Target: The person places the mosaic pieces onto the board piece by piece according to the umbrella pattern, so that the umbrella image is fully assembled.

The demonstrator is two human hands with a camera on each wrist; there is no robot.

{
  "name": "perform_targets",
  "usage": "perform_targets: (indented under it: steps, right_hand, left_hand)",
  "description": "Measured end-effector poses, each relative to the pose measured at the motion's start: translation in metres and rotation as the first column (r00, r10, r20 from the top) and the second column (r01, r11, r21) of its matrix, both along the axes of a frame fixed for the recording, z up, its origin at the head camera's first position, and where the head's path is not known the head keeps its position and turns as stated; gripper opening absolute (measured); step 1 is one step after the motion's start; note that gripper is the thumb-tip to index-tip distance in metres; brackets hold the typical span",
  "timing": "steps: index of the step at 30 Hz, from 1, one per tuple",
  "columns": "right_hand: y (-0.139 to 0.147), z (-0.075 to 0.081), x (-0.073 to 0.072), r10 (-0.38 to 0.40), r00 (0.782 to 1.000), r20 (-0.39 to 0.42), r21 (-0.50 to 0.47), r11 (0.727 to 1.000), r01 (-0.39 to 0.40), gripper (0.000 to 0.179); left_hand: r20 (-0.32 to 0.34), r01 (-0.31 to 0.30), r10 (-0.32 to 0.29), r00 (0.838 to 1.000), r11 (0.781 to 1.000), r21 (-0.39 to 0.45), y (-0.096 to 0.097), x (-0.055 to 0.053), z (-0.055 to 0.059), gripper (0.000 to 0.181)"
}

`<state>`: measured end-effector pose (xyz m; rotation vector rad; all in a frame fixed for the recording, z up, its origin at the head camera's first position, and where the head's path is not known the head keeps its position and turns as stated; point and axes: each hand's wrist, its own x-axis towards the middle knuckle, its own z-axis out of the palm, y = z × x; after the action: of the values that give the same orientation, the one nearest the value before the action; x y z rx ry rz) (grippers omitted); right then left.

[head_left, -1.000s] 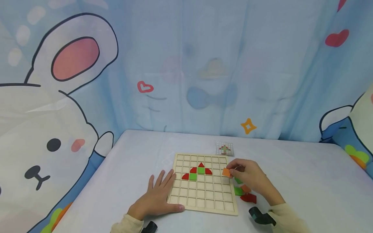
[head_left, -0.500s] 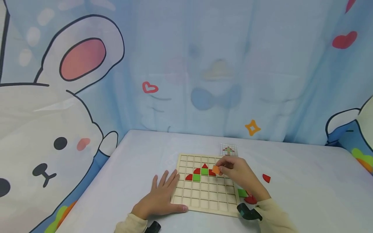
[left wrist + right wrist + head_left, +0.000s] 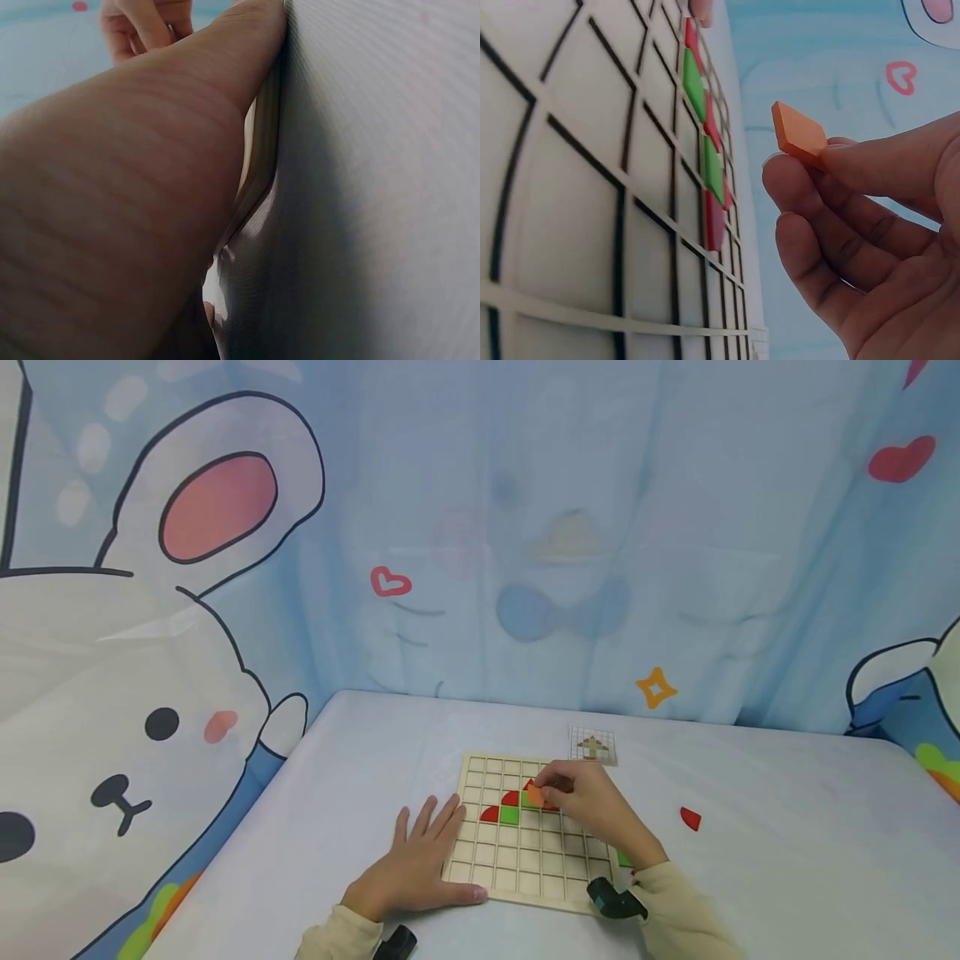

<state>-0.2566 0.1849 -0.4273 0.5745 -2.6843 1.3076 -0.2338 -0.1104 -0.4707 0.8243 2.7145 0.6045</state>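
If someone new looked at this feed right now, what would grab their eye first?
Probably the big cartoon animal on the blue backdrop, filling the left of the head view. Next, the orange tile pinched in the right hand, above the gridded board. Red tiles and green tiles also stand out on the board's far half.

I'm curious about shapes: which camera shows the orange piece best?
The right wrist view: the orange piece appears large there, pinched in the right hand. The head view shows it small and partly covered; the left wrist view doesn't show it.
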Motion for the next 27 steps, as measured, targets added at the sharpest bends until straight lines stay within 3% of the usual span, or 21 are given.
perform_targets:
  steps: [9,27]
  right_hand:
    - [-0.002,-0.009,-0.001,0.045,0.997,-0.063,0.064,0.997,-0.041,0.016]
    - [-0.011,-0.016,-0.004,0.089,0.994,-0.068,0.204,0.976,-0.073,0.019]
  left_hand:
    - [-0.005,0.0,0.0,1.0,1.0,-0.016,0.002,-0.003,-0.003,0.12]
    - [0.004,-0.013,0.013,1.0,1.0,0.0,0.0,-0.001,-0.002,0.12]
